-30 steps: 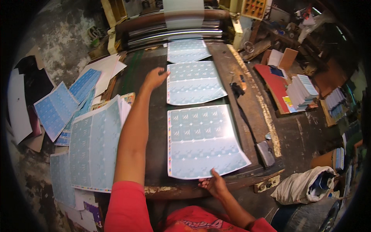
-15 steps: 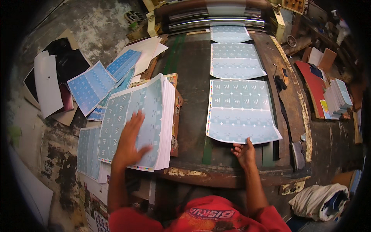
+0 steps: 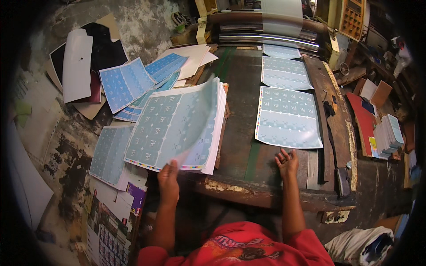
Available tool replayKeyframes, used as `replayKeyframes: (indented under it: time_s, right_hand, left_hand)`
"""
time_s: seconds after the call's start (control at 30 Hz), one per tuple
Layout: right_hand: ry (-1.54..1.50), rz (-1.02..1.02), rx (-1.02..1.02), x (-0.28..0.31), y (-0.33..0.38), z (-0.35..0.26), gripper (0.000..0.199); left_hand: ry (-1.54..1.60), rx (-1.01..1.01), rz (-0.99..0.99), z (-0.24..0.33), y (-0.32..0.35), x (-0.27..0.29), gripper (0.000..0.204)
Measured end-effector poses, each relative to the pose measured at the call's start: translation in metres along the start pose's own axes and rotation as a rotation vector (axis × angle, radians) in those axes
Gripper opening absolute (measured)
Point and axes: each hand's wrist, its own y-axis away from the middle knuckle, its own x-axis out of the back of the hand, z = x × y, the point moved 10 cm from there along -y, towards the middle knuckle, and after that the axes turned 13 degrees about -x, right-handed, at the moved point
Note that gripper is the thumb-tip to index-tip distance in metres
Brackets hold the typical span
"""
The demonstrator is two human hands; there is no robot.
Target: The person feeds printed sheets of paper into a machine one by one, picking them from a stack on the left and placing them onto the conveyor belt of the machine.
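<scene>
At the lower edge of a thick stack of pale green-blue printed sheets (image 3: 217, 146), my left hand (image 3: 169, 182) pinches the top printed sheet (image 3: 164, 119). The far right part of that sheet bows up off the stack. My right hand (image 3: 288, 165) is open, palm up with fingers curled loosely, just below the near edge of another printed sheet (image 3: 288, 117) on the dark machine bed (image 3: 239, 111). I see a small gap between those fingers and the sheet. Beyond it lie a second sheet (image 3: 286, 73) and a third sheet (image 3: 281, 51), close to the rollers.
Metal rollers (image 3: 270, 39) span the far end. Bluer printed sheets (image 3: 126, 84) lie fanned out on the left, near a curled white sheet (image 3: 77, 66). A control panel (image 3: 353, 20) stands far right, above bundled cards (image 3: 390, 133) on a red board. A white sack (image 3: 359, 246) sits lower right.
My left hand has moved from above the stack to its near edge and taken the top sheet. My right hand has parted from the nearest bed sheet's edge. The view has shifted.
</scene>
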Motion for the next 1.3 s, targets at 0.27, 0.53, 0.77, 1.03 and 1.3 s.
replayKeyframes:
  time_s: [0.27, 0.53, 0.77, 1.03, 1.3]
  right_hand:
    - [0.439, -0.839, -0.169, -0.108, 0.2, 0.041, 0.059]
    - [0.359, -0.343, -0.264, 0.008, 0.183, 0.073, 0.034]
    - [0.307, -0.118, -0.331, 0.103, 0.175, 0.118, 0.047]
    - [0.266, -0.191, -0.199, 0.06, 0.117, 0.061, 0.059]
    - [0.203, -0.002, -0.082, 0.029, 0.111, 0.049, 0.063]
  left_hand:
    - [-0.254, -0.499, -0.725, 0.072, 0.04, -0.089, 0.029]
    - [-0.64, -0.568, -0.662, 0.077, 0.016, -0.094, 0.101]
    - [-0.723, -0.367, -0.569, 0.025, 0.004, -0.066, 0.08]
    - [-0.332, -0.165, -0.147, 0.006, -0.008, -0.031, 0.035]
    - [-0.311, -0.289, -0.114, 0.034, 0.006, -0.043, 0.025]
